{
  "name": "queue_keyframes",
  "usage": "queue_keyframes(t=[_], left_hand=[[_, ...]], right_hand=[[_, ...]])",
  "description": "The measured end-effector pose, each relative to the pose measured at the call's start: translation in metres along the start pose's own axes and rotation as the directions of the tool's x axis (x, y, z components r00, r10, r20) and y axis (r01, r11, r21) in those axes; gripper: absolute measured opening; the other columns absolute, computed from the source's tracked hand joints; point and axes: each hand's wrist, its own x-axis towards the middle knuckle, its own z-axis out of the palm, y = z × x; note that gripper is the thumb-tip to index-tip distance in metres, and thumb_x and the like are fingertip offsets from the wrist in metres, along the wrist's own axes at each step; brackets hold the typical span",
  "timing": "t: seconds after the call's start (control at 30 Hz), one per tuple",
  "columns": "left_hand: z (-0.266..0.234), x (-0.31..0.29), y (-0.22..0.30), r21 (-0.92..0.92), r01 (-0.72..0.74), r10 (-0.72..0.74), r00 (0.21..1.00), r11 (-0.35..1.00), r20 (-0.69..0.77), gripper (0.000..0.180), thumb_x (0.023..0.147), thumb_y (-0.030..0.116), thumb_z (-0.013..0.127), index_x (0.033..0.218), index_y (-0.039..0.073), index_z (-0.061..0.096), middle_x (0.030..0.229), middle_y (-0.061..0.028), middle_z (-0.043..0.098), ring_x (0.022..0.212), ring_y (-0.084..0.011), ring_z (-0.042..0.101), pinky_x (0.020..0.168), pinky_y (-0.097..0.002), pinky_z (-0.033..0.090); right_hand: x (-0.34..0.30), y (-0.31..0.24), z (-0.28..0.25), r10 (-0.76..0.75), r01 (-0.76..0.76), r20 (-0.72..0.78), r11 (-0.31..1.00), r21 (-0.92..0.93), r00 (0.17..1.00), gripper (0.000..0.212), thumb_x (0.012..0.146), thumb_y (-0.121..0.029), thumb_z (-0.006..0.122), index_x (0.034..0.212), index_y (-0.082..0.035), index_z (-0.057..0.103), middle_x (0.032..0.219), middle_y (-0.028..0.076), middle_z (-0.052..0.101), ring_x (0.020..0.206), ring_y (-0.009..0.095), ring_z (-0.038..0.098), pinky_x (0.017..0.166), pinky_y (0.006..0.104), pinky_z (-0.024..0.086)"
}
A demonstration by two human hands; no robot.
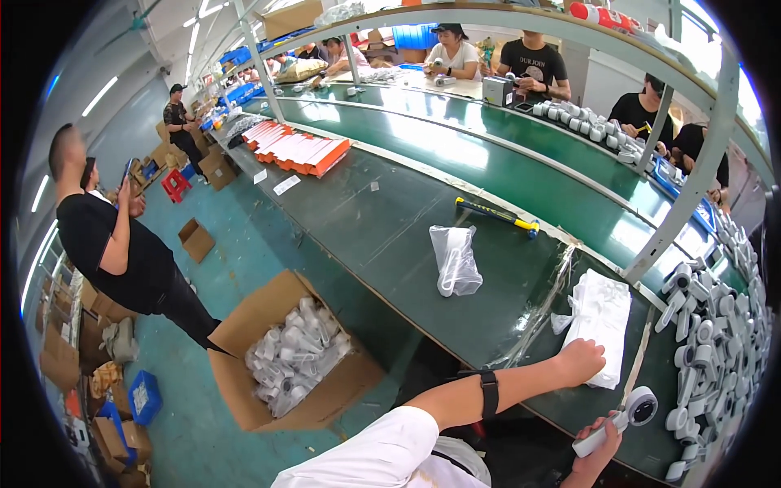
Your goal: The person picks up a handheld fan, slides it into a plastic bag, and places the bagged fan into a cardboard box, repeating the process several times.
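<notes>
My left hand [581,363], its fingers curled closed, rests on a stack of white plastic bags [606,309] and pinches at the top one. The fingertips are partly hidden. Lower down, my right hand [598,457] is closed round the white handle of a small handheld fan [640,406], whose round head with a dark centre points up and away. Another fan inside a clear bag [455,262] lies on the dark green tabletop [382,220], left of the stack. Beyond my right hand, a big heap of similar white fans [708,350] covers the right end of the table.
On the floor at left stands an open cardboard box [244,325] full of bagged fans. A yellow and black hammer [498,216] and orange-white flat boxes [297,150] lie on the table. A metal shelf post [691,163] rises at right. Several people work across the green conveyor [423,134]; one person [106,228] stands left.
</notes>
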Motion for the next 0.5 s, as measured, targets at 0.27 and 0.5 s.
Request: queue_keyframes(t=[0.27, 0.5], left_hand=[[0.009, 0.001, -0.006, -0.113, 0.044, -0.052, 0.996, 0.993, -0.07, 0.01, 0.074, 0.01, 0.064, 0.084, 0.007, 0.064, 0.087, -0.01, 0.064, 0.084, -0.0265, 0.065, 0.07, -0.0376, 0.054], [-0.016, -0.007, 0.002, -0.169, -0.021, -0.001, 0.992, 0.985, -0.13, 0.012, 0.073, 0.006, 0.061, 0.084, 0.006, 0.061, 0.087, -0.0109, 0.059, 0.082, -0.0278, 0.062, 0.069, -0.0378, 0.051]], right_hand=[[0.0, 0.004, -0.004, 0.004, -0.004, 0.02, 0.999, -0.034, 1.0, 0.028, 0.091, -0.021, 0.056, 0.114, -0.008, 0.048, 0.075, 0.005, 0.052, 0.051, 0.016, 0.05, 0.048, 0.0286, 0.043], [-0.005, 0.005, -0.007, 0.006, -0.007, -0.013, 1.0, -0.014, 1.0, 0.028, 0.091, -0.021, 0.056, 0.115, -0.008, 0.048, 0.076, 0.004, 0.052, 0.052, 0.015, 0.051, 0.048, 0.0287, 0.043]])
